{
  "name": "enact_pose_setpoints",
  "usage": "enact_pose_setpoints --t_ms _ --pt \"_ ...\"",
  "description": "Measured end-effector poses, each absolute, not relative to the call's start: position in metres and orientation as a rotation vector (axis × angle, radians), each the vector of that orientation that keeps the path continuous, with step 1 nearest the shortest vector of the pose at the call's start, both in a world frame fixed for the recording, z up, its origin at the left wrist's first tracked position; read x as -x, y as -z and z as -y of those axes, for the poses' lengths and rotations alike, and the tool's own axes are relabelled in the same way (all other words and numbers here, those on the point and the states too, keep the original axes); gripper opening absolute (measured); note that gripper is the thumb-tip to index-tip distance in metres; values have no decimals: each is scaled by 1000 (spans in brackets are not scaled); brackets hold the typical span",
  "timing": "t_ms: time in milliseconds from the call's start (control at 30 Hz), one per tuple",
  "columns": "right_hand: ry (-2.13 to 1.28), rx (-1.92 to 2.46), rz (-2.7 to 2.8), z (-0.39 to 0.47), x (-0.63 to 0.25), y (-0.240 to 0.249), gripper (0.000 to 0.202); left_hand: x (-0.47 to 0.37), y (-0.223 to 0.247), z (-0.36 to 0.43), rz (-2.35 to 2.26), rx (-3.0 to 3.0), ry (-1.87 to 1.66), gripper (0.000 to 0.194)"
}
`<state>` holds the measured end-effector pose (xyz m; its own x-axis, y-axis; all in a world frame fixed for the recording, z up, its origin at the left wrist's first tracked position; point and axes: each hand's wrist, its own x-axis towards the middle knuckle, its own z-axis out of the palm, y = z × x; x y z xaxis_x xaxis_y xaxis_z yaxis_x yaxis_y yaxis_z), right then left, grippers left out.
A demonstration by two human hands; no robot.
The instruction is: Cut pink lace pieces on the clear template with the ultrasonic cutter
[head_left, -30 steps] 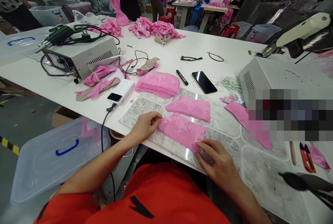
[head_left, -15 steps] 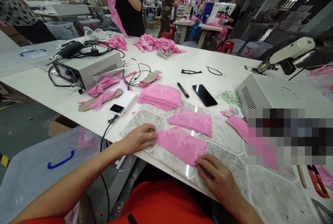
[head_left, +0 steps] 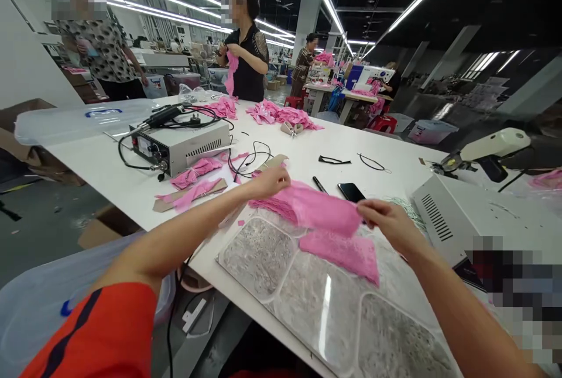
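Note:
A pink lace fabric piece (head_left: 327, 209) is stretched between my two hands, raised over the mat. My left hand (head_left: 271, 182) pinches its left end, close above the stack of pink lace pieces (head_left: 274, 207). At the other end, my right hand (head_left: 384, 217) grips the right corner between thumb and fingers. A second pink lace piece (head_left: 345, 255) lies flat just below the held one. Beneath it is a grey marble-patterned mat (head_left: 316, 302) with a glossy surface. The held fabric covers part of the stack.
Beyond my hands lie a phone (head_left: 351, 192), a black marker (head_left: 319, 184) and cardboard strips with pink fabric (head_left: 193, 196). A grey control box (head_left: 184, 147) with cables stands at left, another machine housing (head_left: 474, 214) at right. Co-workers stand past the table; one (head_left: 246, 56) handles pink fabric.
Both hands have lifted the nearer lace piece off the mat and carried it away from me, towards the stack. The camera view has tilted up.

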<state>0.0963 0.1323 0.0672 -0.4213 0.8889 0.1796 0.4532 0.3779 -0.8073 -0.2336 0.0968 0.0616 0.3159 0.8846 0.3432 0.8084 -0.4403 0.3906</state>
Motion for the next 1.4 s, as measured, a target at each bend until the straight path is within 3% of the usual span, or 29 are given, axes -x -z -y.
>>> enact_pose_setpoints --t_ms 167,367,533,800,1400 --pt "-656 956 1962 -183 -35 -76 33 282 -81 -133 -1726 -2450 -936 22" --pt "-685 833 2114 -164 -9 -20 16 308 -41 -92 -1660 -2508 -832 20" --pt "-755 1024 2092 -135 -54 2 23 269 -23 -58 -1505 -2520 -877 20" --pt "-1016 1283 2109 -89 -124 9 27 156 3 -48 -1109 -2549 -509 8" --pt "-979 1222 2143 -90 -130 14 26 150 -4 -73 -1143 -2166 -382 32"
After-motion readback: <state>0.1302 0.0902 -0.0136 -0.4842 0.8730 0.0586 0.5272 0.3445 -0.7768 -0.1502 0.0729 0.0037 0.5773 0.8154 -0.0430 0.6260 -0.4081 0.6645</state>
